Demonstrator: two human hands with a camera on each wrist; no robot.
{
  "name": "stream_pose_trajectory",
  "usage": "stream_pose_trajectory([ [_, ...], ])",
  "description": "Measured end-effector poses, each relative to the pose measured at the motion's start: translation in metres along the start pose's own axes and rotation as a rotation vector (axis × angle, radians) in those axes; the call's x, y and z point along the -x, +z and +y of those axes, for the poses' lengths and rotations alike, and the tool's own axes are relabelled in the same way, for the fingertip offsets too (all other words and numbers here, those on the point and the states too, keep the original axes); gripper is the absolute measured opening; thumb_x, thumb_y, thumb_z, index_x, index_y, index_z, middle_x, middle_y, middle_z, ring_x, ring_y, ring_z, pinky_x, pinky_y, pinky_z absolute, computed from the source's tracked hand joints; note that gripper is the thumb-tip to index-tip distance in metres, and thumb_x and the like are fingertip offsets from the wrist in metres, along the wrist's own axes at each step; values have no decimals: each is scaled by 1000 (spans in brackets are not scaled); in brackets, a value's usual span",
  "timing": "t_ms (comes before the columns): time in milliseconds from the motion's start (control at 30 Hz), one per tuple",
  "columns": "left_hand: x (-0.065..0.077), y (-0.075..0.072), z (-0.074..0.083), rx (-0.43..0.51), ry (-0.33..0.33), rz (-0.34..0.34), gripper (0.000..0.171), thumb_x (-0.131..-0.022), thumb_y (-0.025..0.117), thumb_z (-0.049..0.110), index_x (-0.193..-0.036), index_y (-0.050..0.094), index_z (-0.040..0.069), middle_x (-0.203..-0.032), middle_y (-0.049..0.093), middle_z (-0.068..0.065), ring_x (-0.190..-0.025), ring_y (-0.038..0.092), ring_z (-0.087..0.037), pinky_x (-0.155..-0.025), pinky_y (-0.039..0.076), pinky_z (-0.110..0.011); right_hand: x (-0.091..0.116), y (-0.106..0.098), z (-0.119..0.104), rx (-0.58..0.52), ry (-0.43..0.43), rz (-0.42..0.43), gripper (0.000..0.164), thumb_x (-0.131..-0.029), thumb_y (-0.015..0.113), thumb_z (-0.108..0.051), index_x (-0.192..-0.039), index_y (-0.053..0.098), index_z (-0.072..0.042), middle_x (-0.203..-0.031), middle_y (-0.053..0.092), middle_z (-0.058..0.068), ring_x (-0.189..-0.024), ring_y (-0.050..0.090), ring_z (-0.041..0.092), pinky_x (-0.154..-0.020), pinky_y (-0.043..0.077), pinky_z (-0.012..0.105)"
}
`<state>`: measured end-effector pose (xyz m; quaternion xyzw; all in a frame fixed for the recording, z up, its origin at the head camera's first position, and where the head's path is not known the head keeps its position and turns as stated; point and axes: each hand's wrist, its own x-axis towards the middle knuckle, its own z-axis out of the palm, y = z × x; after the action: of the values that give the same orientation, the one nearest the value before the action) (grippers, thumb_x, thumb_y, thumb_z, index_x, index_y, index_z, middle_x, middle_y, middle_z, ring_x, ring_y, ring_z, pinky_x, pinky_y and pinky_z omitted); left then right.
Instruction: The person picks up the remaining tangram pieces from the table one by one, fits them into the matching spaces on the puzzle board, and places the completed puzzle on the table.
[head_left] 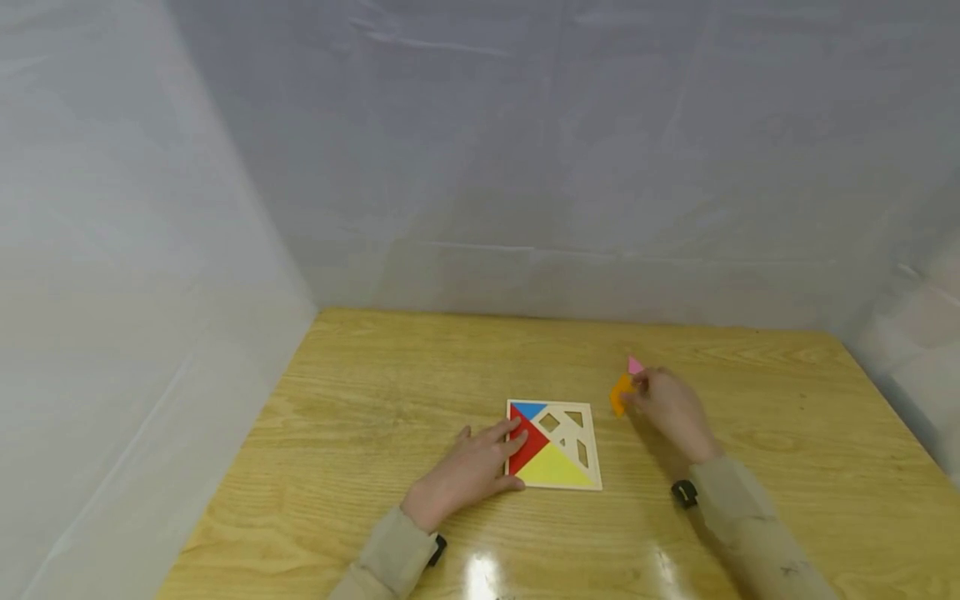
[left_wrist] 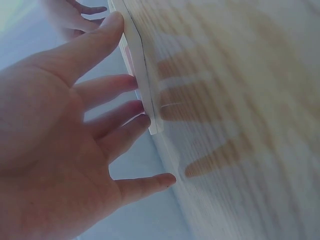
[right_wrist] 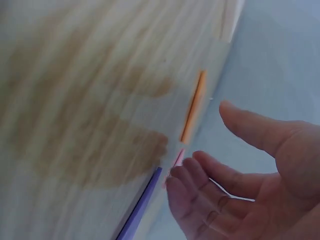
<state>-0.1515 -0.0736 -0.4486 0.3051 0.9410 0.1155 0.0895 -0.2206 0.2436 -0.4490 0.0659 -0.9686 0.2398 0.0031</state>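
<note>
A pale wooden tangram board [head_left: 597, 462] lies flat on the table, with a blue triangle [head_left: 528, 410], a red triangle [head_left: 528, 451] and a yellow triangle [head_left: 553, 468] in it. Several small shaped openings show in its right part. My left hand [head_left: 467, 473] rests on the board's left side, fingers spread and touching the red triangle. Right of the board, my right hand [head_left: 675, 412] hovers by an orange piece [head_left: 620, 393] and a pink piece [head_left: 634, 365]. A purple piece [right_wrist: 140, 210] lies beside its fingertips in the right wrist view; the hand hides it from the head view.
The wooden table [head_left: 360, 392] reaches back to a pale sheet wall [head_left: 480, 167]. Another pale sheet [head_left: 135, 292] hangs along the left side. Black bands [head_left: 684, 493] sit at both cuffs.
</note>
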Motion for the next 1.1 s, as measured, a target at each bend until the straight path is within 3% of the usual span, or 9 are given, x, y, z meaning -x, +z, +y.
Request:
stream_pose_trajectory([
  [100,0,0,0,-1,0,-1,68,-93,70,44,-149,52,9,-159,41,-12,-145,42,-27,-109,36,-67,-5,3,1,48,13,-43,47,-93,74,-30,-114,68,11,-105,64,24,-85,61,30,-75,54,46],
  [300,0,0,1,4,-1,0,68,-94,70,44,-149,52,9,-160,40,-11,-145,41,-27,-110,36,-67,-14,9,-1,90,39,-49,47,-88,78,-37,-103,71,7,-96,59,20,-77,56,27,-64,48,38],
  [467,-1,0,1,-2,0,-2,68,-94,70,44,-150,51,9,-160,39,-11,-146,40,-26,-110,36,-66,-18,9,-3,83,36,-62,49,-86,81,-26,-116,68,10,-100,62,21,-86,60,31,-76,53,45],
  [600,-1,0,1,-9,1,1,69,-93,70,44,-150,51,9,-160,40,-11,-146,40,-26,-110,36,-66,-21,6,-3,59,21,-97,43,-86,80,-18,-117,68,10,-104,66,23,-94,63,35,-86,52,50],
  [833,-1,0,1,-12,3,7,69,-93,70,44,-150,51,10,-160,40,-11,-146,41,-26,-110,37,-66,-26,2,-5,20,58,-162,43,-84,82,-12,-118,64,8,-109,66,24,-97,63,36,-85,52,50],
  [1100,-1,0,1,-8,4,9,68,-94,69,44,-150,50,10,-160,39,-11,-146,40,-25,-110,36,-66,-26,4,0,-61,7,-141,32,-86,79,-5,-111,63,4,-108,71,26,-97,67,39,-83,53,51],
])
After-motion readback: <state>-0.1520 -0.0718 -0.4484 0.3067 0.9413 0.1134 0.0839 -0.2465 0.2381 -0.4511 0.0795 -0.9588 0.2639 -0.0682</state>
